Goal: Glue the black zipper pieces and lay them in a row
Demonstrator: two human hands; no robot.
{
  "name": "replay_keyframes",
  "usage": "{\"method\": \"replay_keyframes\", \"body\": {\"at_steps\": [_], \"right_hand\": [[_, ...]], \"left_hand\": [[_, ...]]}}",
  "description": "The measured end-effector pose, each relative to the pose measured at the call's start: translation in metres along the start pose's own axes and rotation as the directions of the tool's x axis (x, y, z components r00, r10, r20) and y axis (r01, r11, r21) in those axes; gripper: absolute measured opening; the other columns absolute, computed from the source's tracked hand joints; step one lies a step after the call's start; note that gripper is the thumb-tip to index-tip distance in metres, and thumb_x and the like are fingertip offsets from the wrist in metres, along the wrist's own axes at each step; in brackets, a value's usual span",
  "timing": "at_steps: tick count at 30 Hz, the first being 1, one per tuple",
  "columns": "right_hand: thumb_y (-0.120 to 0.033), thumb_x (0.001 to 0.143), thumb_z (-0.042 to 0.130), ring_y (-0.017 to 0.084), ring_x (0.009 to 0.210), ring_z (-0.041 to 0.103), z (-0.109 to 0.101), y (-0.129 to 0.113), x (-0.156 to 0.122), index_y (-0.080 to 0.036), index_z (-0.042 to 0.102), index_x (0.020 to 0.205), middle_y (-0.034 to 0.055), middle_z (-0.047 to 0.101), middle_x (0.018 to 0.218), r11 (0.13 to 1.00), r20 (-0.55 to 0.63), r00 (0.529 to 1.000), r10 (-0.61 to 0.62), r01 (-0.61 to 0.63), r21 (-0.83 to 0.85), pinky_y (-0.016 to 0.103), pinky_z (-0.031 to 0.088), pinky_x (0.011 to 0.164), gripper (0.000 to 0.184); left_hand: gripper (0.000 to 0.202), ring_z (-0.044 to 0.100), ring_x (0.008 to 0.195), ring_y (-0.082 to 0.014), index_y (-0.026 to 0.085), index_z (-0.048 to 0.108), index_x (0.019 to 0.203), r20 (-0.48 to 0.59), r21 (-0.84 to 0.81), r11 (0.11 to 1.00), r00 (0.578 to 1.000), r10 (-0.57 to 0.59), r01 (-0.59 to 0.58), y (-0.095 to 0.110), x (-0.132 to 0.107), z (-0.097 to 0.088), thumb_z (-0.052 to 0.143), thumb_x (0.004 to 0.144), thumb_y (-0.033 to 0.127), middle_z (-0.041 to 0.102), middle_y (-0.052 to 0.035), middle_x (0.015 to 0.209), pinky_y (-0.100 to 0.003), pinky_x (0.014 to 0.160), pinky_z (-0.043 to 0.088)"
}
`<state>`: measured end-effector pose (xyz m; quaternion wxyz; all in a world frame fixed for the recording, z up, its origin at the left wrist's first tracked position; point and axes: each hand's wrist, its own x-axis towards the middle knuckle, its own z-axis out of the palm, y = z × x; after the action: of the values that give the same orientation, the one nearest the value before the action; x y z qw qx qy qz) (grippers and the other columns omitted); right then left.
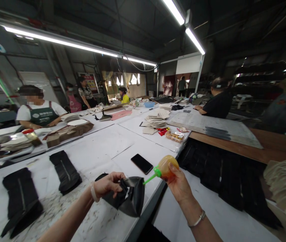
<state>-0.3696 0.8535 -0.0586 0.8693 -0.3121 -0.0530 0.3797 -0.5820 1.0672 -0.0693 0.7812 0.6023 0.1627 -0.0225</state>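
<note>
My left hand is closed on a black boot upper, a folded piece of leather-like material with a small white label inside. In my right hand is a squeeze bottle of amber liquid, tilted so that its green nozzle points down and left. The nozzle's tip is at the upper's right edge; whether it touches is too small to tell. A dark phone lies on the table just beyond both hands.
Two black boot uppers with zips lie at the left. Stacked beige pieces and a snack pack stand farther back. More black uppers lie right, beyond the table's edge. Co-workers sit around the tables.
</note>
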Motion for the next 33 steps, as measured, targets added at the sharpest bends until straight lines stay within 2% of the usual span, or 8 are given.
{"method": "replay_keyframes", "body": {"at_steps": [11,24,30,33], "right_hand": [[-0.032,0.052,0.093,0.019,0.066,0.068,0.002,-0.008,-0.009,-0.015,0.070,0.084,0.0037,0.073,0.078,0.998,0.017,0.998,-0.061,0.061,-0.002,0.029,0.058,0.053,0.043],[-0.031,0.055,0.092,0.017,0.066,0.068,0.002,-0.008,-0.016,-0.015,0.071,0.083,0.0039,0.073,0.077,0.995,0.027,0.995,-0.099,0.099,-0.006,0.025,0.057,0.052,0.038],[-0.030,0.052,0.094,0.019,0.065,0.069,0.005,-0.005,-0.021,-0.016,0.072,0.083,0.0049,0.075,0.078,0.996,0.006,0.997,-0.078,0.077,0.046,0.027,0.058,0.052,0.041],[-0.031,0.049,0.095,0.021,0.069,0.071,0.009,-0.005,-0.022,-0.015,0.072,0.087,0.0067,0.076,0.081,0.994,-0.010,1.000,-0.007,0.008,0.106,0.028,0.060,0.054,0.047]], "left_hand": [[0.042,0.051,0.038,-0.0068,0.014,0.067,0.080,-0.082,-0.012,0.999,0.996,0.040,-0.041,0.009,0.003,0.009,0.091,0.051,0.032,0.066,-0.0016,0.063,-0.016,0.037,0.038],[0.040,0.051,0.039,-0.0054,0.014,0.065,0.079,-0.131,-0.048,0.997,0.990,0.056,-0.063,0.015,0.008,0.008,0.091,0.053,0.029,0.064,0.0002,0.063,-0.014,0.037,0.037],[0.041,0.051,0.037,-0.0057,0.014,0.062,0.078,-0.199,-0.088,0.994,0.979,0.049,-0.068,0.021,0.008,0.013,0.090,0.053,0.028,0.063,0.0000,0.062,-0.014,0.037,0.035],[0.039,0.048,0.037,-0.0040,0.013,0.060,0.077,-0.254,-0.068,0.996,0.966,0.045,-0.064,0.033,0.005,0.023,0.089,0.055,0.028,0.061,0.0011,0.059,-0.014,0.037,0.032]]}}
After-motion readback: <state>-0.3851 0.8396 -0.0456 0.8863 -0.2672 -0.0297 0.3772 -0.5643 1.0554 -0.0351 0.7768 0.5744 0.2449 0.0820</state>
